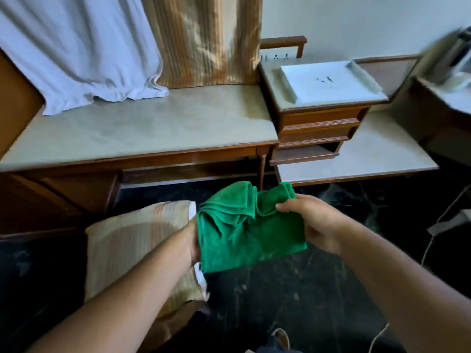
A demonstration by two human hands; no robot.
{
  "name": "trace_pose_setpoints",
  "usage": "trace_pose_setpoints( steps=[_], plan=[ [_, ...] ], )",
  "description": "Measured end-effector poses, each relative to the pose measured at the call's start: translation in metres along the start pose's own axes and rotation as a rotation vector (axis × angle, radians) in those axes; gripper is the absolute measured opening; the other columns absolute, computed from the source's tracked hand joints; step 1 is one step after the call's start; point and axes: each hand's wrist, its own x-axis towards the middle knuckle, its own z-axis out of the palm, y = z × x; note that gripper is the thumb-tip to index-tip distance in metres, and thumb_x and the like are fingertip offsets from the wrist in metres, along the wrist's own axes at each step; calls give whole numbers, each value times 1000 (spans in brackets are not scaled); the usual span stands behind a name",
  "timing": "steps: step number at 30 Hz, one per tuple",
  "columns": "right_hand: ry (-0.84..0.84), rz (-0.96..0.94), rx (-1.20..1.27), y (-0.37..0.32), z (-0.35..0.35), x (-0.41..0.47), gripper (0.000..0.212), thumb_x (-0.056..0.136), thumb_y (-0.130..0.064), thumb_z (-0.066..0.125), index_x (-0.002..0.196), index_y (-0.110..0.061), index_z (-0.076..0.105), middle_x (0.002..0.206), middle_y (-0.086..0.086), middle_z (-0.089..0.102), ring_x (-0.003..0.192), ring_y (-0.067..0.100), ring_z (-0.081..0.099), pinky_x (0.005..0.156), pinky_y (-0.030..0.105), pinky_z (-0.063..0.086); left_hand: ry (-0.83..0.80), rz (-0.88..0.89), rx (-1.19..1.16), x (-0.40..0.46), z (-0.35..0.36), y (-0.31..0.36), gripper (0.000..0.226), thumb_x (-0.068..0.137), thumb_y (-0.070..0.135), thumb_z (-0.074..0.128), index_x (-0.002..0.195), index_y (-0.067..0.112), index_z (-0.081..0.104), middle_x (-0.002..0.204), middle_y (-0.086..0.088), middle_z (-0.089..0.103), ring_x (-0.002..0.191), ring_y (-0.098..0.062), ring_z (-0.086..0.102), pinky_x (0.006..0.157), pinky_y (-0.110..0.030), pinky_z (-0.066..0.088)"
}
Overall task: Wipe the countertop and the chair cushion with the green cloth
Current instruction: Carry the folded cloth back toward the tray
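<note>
A crumpled green cloth (244,228) hangs in the air in front of me, above the dark floor. My left hand (192,240) grips its left edge, mostly hidden behind the fabric. My right hand (313,220) pinches its upper right corner. The pale stone countertop (142,128) on a wooden desk runs across the middle of the view, beyond the cloth. The striped beige chair cushion (132,248) lies low at the left, under my left forearm.
White (76,52) and gold (204,39) curtains hang onto the back of the countertop. A wooden drawer unit with a white tray (328,82) stands at the right, a lower stone shelf (369,154) beside it. White cables (438,225) trail over the dark floor at right.
</note>
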Motion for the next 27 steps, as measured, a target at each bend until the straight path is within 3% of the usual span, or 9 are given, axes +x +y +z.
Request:
trace_pose_setpoints(
  steps=[3, 5, 9, 12, 16, 19, 21, 23, 27],
  plan=[
    [46, -18, 93, -6, -45, 3, 28, 93, -9, 54, 118, -10, 65, 107, 14, 75, 97, 31, 73, 79, 43, 59, -41, -6, -177, 27, 32, 12, 79, 91, 70, 38, 113, 3, 74, 120, -24, 70, 105, -38, 71, 89, -47, 54],
    [11, -88, 119, -13, -73, 3, 32, 91, -6, 58, 121, -14, 64, 113, 14, 74, 102, 31, 71, 84, 45, 57, -163, -6, -214, 39, 44, 23, 92, 80, 81, 45, 129, 6, 65, 135, -23, 61, 122, -41, 61, 100, -53, 48],
    [-162, -295, 241, -35, -127, 2, 50, 79, -12, 78, 126, -16, 63, 127, 14, 67, 115, 33, 65, 86, 41, 57, -293, 155, -155, 66, 80, 48, 64, 76, 54, 76, 124, 12, 70, 129, -16, 67, 118, -33, 65, 91, -46, 55],
    [-61, -300, 268, -51, -161, 20, 40, 82, -8, 72, 121, -15, 66, 126, 16, 68, 113, 33, 66, 86, 45, 58, -234, 178, -146, 105, 106, 59, 38, 85, 38, 64, 108, 10, 78, 114, -14, 75, 103, -28, 72, 85, -42, 59],
    [44, -216, 214, -78, -203, 62, 32, 95, -3, 54, 125, -9, 62, 122, 18, 69, 111, 33, 67, 87, 46, 58, -116, 127, -69, 161, 143, 86, 41, 88, 31, 45, 112, 10, 71, 105, -16, 74, 95, -31, 71, 85, -43, 53],
    [62, -228, 224, -113, -237, 95, 36, 94, -2, 52, 129, -9, 59, 123, 17, 69, 112, 32, 66, 90, 48, 56, -135, 138, -108, 199, 168, 134, 50, 85, 43, 45, 118, 12, 66, 106, -17, 73, 94, -34, 69, 86, -43, 49],
    [17, -262, 296, -139, -260, 110, 44, 88, -2, 56, 132, -10, 58, 130, 18, 64, 118, 34, 63, 92, 50, 55, -216, 171, -81, 216, 184, 171, 61, 91, 58, 47, 125, 11, 66, 120, -21, 70, 106, -38, 67, 96, -49, 48],
    [-116, -304, 376, -164, -286, 124, 52, 87, -4, 55, 138, -11, 53, 140, 19, 57, 127, 37, 55, 94, 53, 52, -283, 246, 59, 235, 200, 211, 53, 90, 52, 61, 124, 12, 67, 126, -21, 68, 113, -38, 66, 100, -55, 50],
    [-353, -143, 599, -192, -324, 162, 61, 95, -44, 39, 147, -12, 41, 149, 21, 45, 136, 44, 41, 104, 61, 38, -163, 306, 258, 281, 230, 263, 54, 67, 25, 84, 117, 10, 69, 117, -19, 72, 107, -36, 70, 95, -53, 55]
  ],
)
